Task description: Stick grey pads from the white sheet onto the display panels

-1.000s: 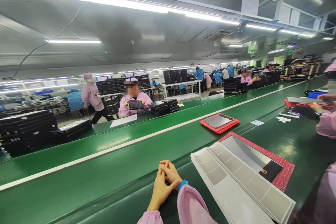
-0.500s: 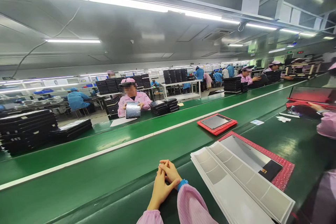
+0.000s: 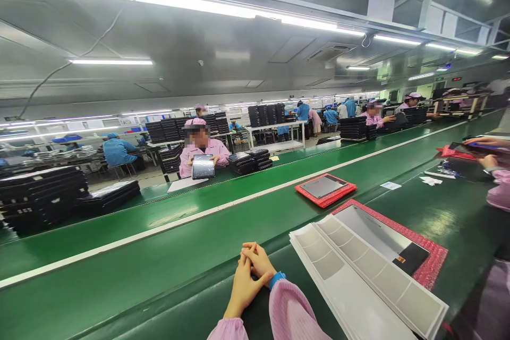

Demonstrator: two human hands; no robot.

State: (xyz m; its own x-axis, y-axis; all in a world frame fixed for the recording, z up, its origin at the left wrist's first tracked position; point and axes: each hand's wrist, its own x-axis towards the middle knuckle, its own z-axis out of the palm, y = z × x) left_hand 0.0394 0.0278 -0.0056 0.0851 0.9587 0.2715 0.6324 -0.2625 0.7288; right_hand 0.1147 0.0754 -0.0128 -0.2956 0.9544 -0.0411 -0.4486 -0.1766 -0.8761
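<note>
My left hand [image 3: 244, 288] rests at the near edge of the green conveyor belt [image 3: 167, 260], its fingers laced with those of my right hand [image 3: 261, 261]. Both hands are closed on each other, and nothing shows between them. A blue band [image 3: 277, 279] circles my right wrist. Just right of my hands lie white sheets with grey rectangular stickers [image 3: 360, 276]. They partly cover a silver flat screen panel [image 3: 370, 228] on red bubble wrap [image 3: 432, 265]. A smaller-looking grey panel [image 3: 324, 186] on red wrap lies on the belt beyond.
At the right edge a co-worker's hands [image 3: 488, 159] hold a dark panel. White scraps [image 3: 431, 180] and a small card [image 3: 390, 186] lie nearby. Across the belt a person in pink [image 3: 203, 154] holds a tablet-like device [image 3: 203, 167], with black stacks [image 3: 43, 196] alongside.
The grey panel on red wrap has shifted slightly left along the belt. The co-worker at right has brought a dark panel over the red wrap. My hands have not moved.
</note>
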